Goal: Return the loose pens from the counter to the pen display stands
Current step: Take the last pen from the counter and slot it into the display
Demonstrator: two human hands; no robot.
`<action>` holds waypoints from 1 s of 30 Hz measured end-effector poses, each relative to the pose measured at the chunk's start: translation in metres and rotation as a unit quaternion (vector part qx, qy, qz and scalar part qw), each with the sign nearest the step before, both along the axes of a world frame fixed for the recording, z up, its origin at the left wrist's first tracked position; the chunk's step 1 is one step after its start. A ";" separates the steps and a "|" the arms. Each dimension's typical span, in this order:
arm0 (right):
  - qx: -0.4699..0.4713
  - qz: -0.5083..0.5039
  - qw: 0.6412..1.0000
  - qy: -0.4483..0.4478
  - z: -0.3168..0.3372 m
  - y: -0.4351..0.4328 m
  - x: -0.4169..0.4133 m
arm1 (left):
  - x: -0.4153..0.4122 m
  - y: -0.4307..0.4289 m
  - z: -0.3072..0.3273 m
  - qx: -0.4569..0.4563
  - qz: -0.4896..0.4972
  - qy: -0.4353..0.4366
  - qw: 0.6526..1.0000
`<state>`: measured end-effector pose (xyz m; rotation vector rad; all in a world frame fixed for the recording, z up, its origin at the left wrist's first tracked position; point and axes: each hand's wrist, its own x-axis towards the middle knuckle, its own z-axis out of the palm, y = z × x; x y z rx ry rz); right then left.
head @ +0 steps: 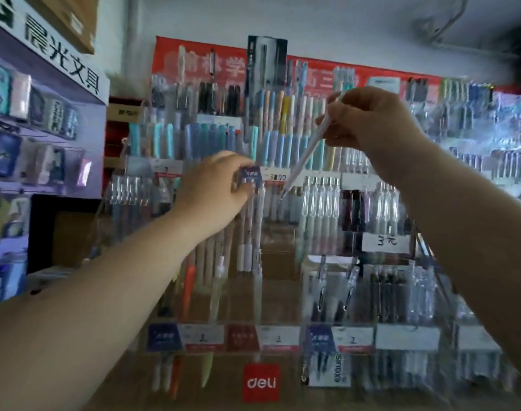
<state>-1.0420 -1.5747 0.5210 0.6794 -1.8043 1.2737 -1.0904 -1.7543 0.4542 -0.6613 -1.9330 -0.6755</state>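
Note:
A tiered clear acrylic pen display stand (283, 295) fills the middle of the view, its rows packed with upright pens. My right hand (372, 120) is raised high and pinches a clear white pen (305, 154) by its upper end. The pen slants down and left, and its tip hangs just above a middle-tier slot. My left hand (214, 188) is closed on the front edge of that tier, over a small blue label (249, 175). Whether it also holds pens is hidden by the fingers. The counter is not in view.
A purple-lit shelf (39, 129) with boxed goods stands to the left under a sign with black characters. More pen racks (490, 137) run to the right. Price labels (278, 338) and a red "deli" tag (260, 382) line the stand's lowest rows.

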 end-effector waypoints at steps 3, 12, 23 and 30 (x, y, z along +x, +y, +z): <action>-0.040 0.016 0.997 0.062 0.000 0.001 -0.007 | -0.005 0.000 0.007 -0.025 0.031 -0.052 0.998; 0.027 0.007 0.999 0.044 -0.011 -0.009 -0.041 | -0.013 -0.003 0.010 -0.040 0.015 -0.101 0.994; 0.189 -0.001 0.980 -0.061 -0.022 -0.021 -0.057 | -0.021 -0.006 0.006 -0.020 0.004 -0.065 0.998; 0.265 -0.020 0.957 -0.120 -0.017 -0.023 -0.052 | -0.022 -0.006 0.005 -0.023 0.011 -0.053 0.998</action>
